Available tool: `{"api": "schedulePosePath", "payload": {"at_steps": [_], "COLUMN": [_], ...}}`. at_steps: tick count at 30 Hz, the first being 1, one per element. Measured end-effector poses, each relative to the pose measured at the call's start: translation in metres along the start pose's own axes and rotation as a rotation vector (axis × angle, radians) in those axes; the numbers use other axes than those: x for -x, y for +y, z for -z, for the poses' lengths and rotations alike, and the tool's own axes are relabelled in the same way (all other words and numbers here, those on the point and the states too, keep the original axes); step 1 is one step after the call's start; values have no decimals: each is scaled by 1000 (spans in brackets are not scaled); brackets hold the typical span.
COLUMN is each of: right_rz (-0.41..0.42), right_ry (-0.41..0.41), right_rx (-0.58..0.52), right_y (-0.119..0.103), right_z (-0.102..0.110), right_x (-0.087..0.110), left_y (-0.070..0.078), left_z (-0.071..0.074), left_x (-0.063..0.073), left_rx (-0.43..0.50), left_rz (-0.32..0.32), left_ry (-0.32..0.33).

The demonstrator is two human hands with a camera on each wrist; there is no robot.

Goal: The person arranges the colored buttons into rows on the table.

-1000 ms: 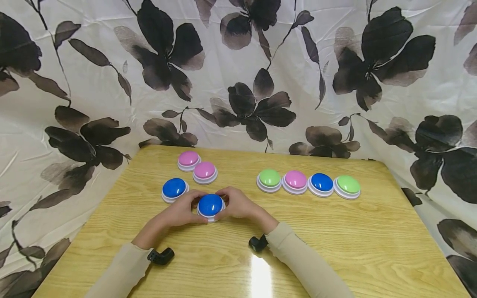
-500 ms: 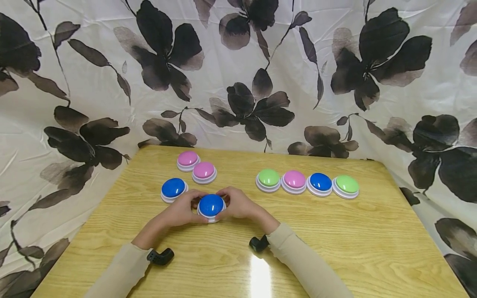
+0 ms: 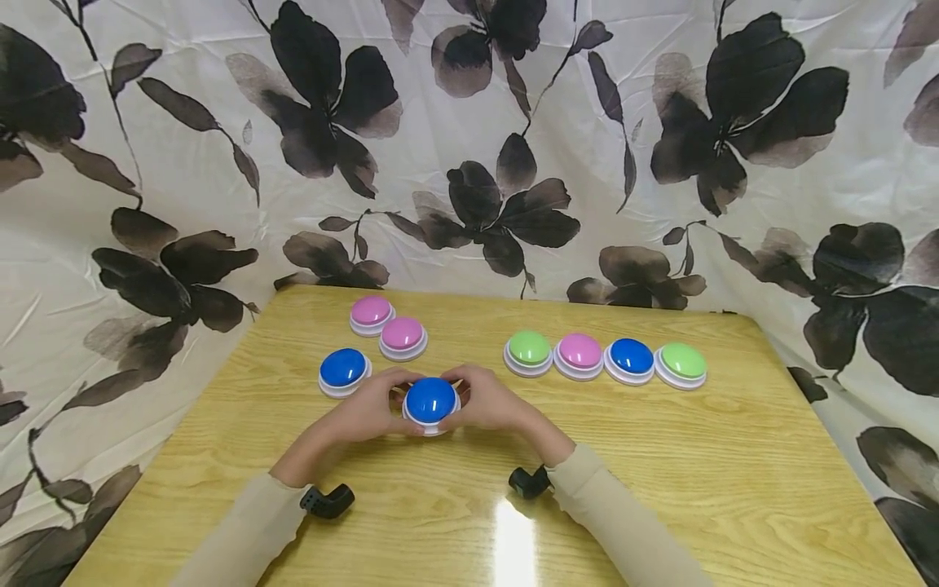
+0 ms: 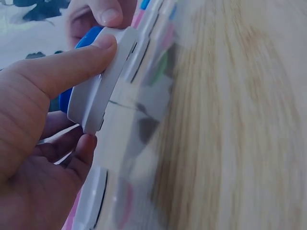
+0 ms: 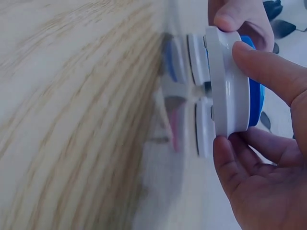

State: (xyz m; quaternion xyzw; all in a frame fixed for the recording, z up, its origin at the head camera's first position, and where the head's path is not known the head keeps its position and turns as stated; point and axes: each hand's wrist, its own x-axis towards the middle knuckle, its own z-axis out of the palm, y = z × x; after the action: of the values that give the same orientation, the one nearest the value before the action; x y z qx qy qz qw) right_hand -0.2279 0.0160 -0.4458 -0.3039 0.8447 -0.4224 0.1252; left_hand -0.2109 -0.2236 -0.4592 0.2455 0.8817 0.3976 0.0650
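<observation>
A blue dome push button with a white base (image 3: 430, 400) is held between both hands at the middle of the table. My left hand (image 3: 370, 408) grips its left side, thumb on the near edge of the base and fingers behind. From the right, my right hand (image 3: 484, 399) grips the same button in a matching way. Both wrist views show the white base (image 4: 91, 91) raised off the wood, with thumbs on one side and fingertips under the rim. Just beyond my left hand sits another blue button (image 3: 343, 371).
Two pink buttons (image 3: 402, 336) stand at the back left, side by side on a slant. On the right, a row holds a green button (image 3: 529, 349), a pink button (image 3: 579, 354), a blue button (image 3: 631, 359) and another green button (image 3: 683, 363). A floral cloth (image 3: 411, 98) hangs behind the wooden table (image 3: 660, 489).
Both hands have shifted slightly to the right, carrying the blue button with them; its base now shows clear of the table. The other buttons have stayed in place.
</observation>
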Motion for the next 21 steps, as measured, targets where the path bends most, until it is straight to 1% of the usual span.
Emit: {"api": "schedulePosePath", "payload": {"at_steps": [7,12,17,21], "right_rz": [-18,-23,-22,-50], "right_ry": [13,46,77,92], "right_rx": [35,50,62,46], "right_y": [5,12,20,27], "right_z": [14,23,32,40], "right_x": [14,24,34,41], "left_y": [11,19,27,31], "left_z": [-10,-18,-27,-35], "left_x": [-14,-27,-40,-50], "left_rx": [-6,-11,0,8], "left_rz": [-8,-8,-34,-55], "left_ry": [-26,-42,-60,-79]}}
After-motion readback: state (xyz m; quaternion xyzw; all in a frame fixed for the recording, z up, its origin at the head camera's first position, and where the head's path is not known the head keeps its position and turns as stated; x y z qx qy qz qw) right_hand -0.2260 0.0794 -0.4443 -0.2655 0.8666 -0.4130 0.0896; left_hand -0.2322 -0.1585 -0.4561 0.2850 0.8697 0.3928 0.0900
